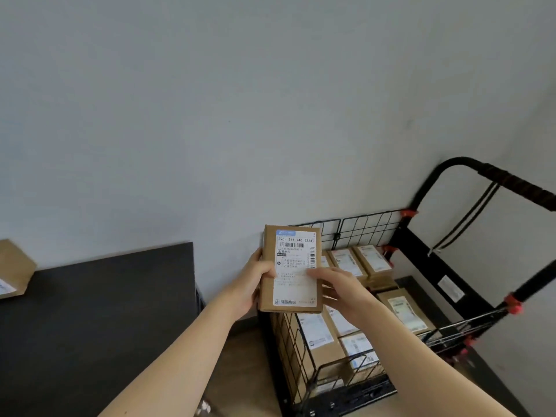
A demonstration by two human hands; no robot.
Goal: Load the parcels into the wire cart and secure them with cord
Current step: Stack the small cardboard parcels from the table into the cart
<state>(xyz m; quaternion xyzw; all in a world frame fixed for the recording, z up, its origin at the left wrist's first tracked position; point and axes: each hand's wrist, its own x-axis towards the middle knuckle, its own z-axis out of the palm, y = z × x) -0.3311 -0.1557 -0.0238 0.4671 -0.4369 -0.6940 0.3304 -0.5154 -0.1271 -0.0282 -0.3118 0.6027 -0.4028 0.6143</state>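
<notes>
Cardboard parcel (291, 270), brown w/ a white shipping label (296, 254) facing you, is up in the air, upright, over the near-left corner of the wire cart (361, 225). Your left hand (255, 281) grips its left edge: thumb on the front, fingers wrapped behind. Your right hand (341, 291) grips the right edge lower down, thumb laid across the label, fingers tucked behind.

Below & to the right, the cart sits on the floor (240, 356) against the grey wall (210, 115). It holds several boxes (373, 260) of the same brown card, labels up, packed in rows. Its black handle (511, 183) arches up at right w/ thin black cord (469, 218) hanging from it; red clips (513, 307) sit on the frame.

To your left, a black surface (105, 311) carries a lone carton (13, 272) at the far-left edge, partly out of frame.
</notes>
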